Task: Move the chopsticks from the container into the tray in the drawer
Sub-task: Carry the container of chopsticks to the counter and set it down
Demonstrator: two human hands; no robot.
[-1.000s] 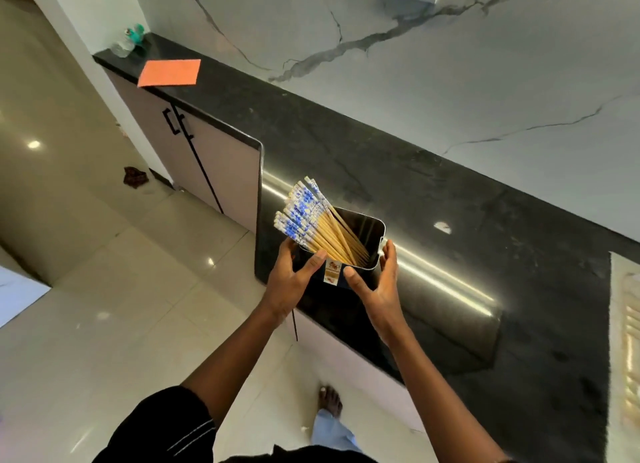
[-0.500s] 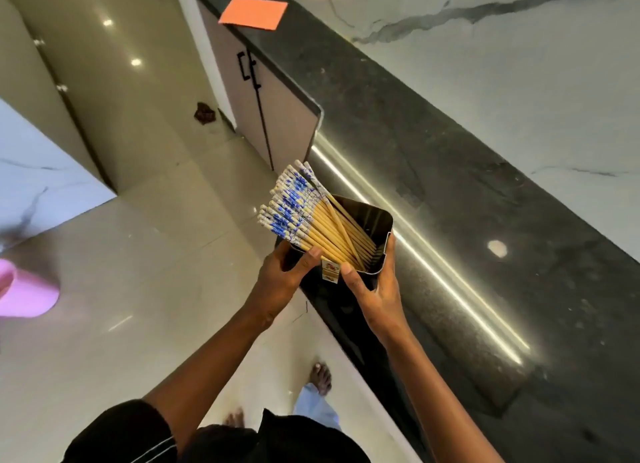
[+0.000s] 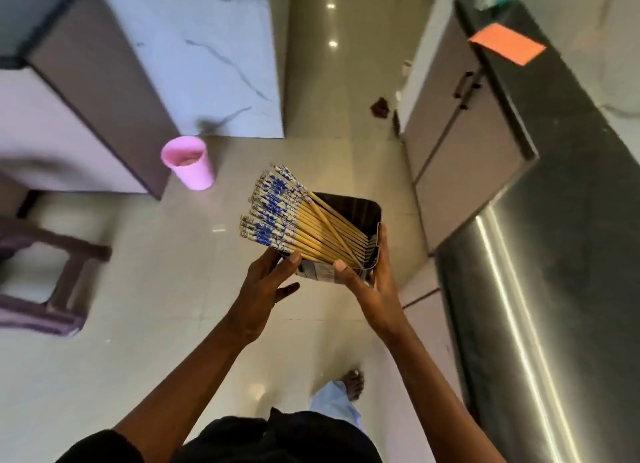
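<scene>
The chopsticks (image 3: 277, 217) fan out of the container (image 3: 349, 213), which both my hands, left hand (image 3: 266, 289) and right hand (image 3: 374, 286), clamp in a snug grip. It's come off the counter (image 3: 568, 220) and now hangs over the floor, so I'm carrying it toward the drawer; no drawer in sight.

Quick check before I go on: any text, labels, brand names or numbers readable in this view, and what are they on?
No text can be read here.
Label on the near wall of the black container: printed marks, too blurred and partly hidden by the left hand and right hand.
Chopsticks: blue floral pattern on white ends, no legible characters.
Orange paper on the counter: looks blank.
</scene>
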